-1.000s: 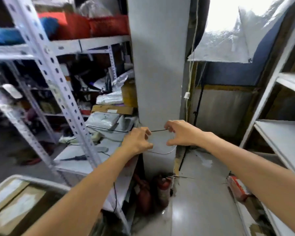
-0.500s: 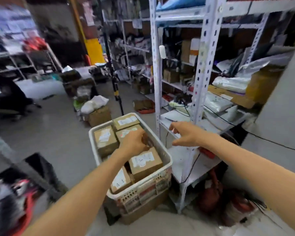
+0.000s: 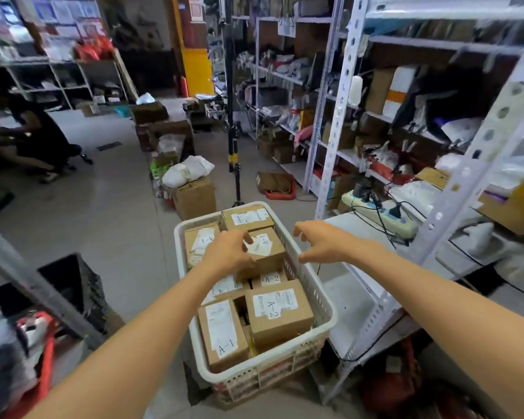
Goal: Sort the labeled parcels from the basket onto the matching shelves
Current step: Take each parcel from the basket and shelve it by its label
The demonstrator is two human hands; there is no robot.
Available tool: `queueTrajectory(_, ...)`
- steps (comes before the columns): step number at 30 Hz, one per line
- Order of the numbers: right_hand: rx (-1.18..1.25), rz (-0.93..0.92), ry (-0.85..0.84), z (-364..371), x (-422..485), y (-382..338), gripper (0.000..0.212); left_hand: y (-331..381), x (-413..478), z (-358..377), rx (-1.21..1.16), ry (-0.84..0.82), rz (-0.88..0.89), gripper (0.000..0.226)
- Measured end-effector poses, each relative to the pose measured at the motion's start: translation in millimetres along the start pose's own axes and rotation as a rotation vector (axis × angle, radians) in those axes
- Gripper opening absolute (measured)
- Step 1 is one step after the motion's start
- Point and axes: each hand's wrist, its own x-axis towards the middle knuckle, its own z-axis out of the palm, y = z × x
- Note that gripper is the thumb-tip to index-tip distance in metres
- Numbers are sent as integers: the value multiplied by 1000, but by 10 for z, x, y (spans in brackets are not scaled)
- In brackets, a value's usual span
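A white plastic basket [image 3: 270, 379] stands on the floor, packed with several brown cardboard parcels. My left hand [image 3: 229, 252] grips the near left edge of a parcel marked A-1 [image 3: 268, 252], which sits tilted above the others. My right hand [image 3: 316, 243] hovers over the basket's right rim with its fingers spread, holding nothing. Other parcels show A-2 [image 3: 277, 313], A-1 at the front [image 3: 221, 334] and A-1 at the back left [image 3: 200, 240]. A white metal rack [image 3: 330, 146] with a low shelf board [image 3: 354, 303] stands right of the basket.
A power strip [image 3: 381, 213] with trailing cables lies on the low shelf. A tripod pole [image 3: 232, 140] and a cardboard box with white bags [image 3: 194, 198] stand beyond the basket. A black crate [image 3: 70, 282] is at the left. A person sits far left [image 3: 34, 131].
The view swung from the pillar and cable left to the basket. Both hands let the black cable go; my left hand came down onto the A-1 parcel and took hold of it.
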Motion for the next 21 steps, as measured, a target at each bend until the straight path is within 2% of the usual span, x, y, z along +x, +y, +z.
queueTrajectory(7, 13, 17, -58, 301, 658, 14, 55, -465, 411, 205, -59, -62, -16, 46)
queueTrajectory(10, -1, 17, -130, 526, 766, 69, 50, -536, 525, 408, -66, -118, -11, 45)
queueTrajectory(15, 16, 57, -199, 700, 913, 351, 52, -590, 784, 745, -53, -194, -15, 42)
queueTrajectory(18, -36, 64, -312, 879, 1142, 589, 56, -664, 1016, 1013, -44, -264, -75, 46)
queueTrajectory(21, -34, 63, -323, 1073, 1213, 663, 56, -741, 1034, 1162, -26, -303, -94, 51)
